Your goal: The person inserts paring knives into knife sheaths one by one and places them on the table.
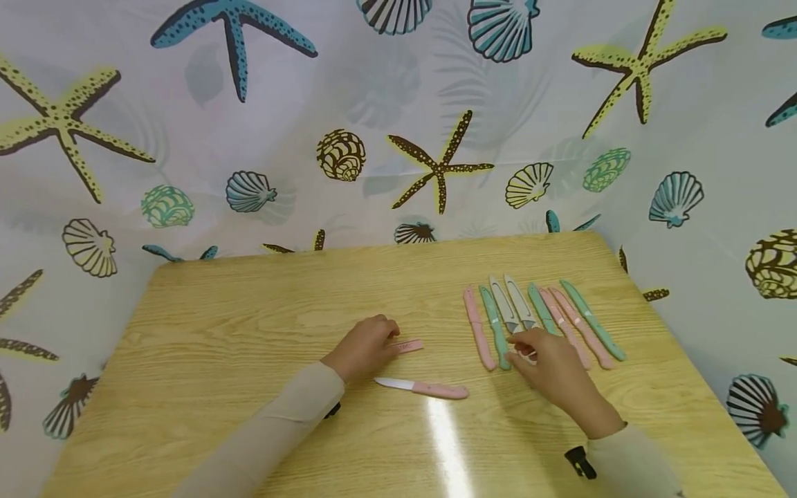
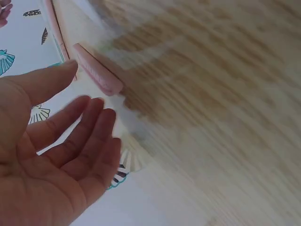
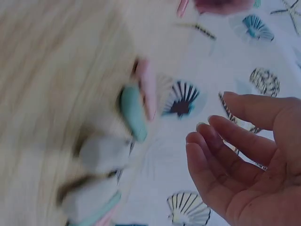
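My left hand [image 1: 366,348] is beside a pink blade sheath [image 1: 409,345] on the table. In the left wrist view its fingers are loosely bent with nothing between them, and the sheath [image 2: 99,70] lies just past the fingertips. A pink-handled paring knife [image 1: 438,391] with its white blade bare rests in front of that hand. My right hand [image 1: 554,366] hovers over a row of knives, covering the lower parts of two white knives [image 1: 519,302]. Relaxed, gently curved fingers with nothing in them show on the right hand [image 3: 240,155] in its wrist view.
To the right, the row includes a pink knife [image 1: 478,332], a green knife [image 1: 495,328] and several more pink and green ones, with a green knife [image 1: 591,318] at its outer end. A cloth printed with shells and starfish [image 1: 367,76] hangs behind the wooden table [image 1: 249,311].
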Tool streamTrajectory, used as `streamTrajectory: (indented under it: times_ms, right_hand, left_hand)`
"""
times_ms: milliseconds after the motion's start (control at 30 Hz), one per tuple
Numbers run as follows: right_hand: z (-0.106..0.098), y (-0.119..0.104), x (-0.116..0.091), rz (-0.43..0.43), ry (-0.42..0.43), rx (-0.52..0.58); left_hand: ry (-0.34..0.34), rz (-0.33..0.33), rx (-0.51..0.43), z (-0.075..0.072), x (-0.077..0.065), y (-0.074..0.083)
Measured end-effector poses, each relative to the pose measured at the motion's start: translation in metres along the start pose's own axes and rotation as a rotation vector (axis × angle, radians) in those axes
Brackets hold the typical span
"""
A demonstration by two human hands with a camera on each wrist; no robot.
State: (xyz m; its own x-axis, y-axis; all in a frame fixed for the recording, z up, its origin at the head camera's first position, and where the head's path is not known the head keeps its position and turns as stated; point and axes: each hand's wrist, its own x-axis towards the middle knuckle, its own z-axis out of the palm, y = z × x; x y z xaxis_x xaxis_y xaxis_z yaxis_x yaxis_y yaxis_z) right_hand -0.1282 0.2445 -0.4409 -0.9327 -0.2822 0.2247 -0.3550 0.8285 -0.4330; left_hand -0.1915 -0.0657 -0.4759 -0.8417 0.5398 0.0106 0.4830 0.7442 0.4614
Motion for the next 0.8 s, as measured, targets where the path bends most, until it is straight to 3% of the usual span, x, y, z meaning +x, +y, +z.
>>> streamTrajectory:
  times_ms: [233,433,800]
  right_hand:
    - [0.01,-0.023,-0.004,-0.054,-0.073,0.028]
    - [0.012,-0.032,-0.007,-0.077,-0.086,0.055]
    - [0.043,-0.064,0.005,-0.197,-0.168,0.082]
  left_hand:
    - [0.044,0.057,0.115,0.012,0.001,-0.003]
    - [0.053,0.083,0.134,0.017,0.0,-0.005]
    - [0.039,0.06,0.181,0.015,-0.001,-0.001]
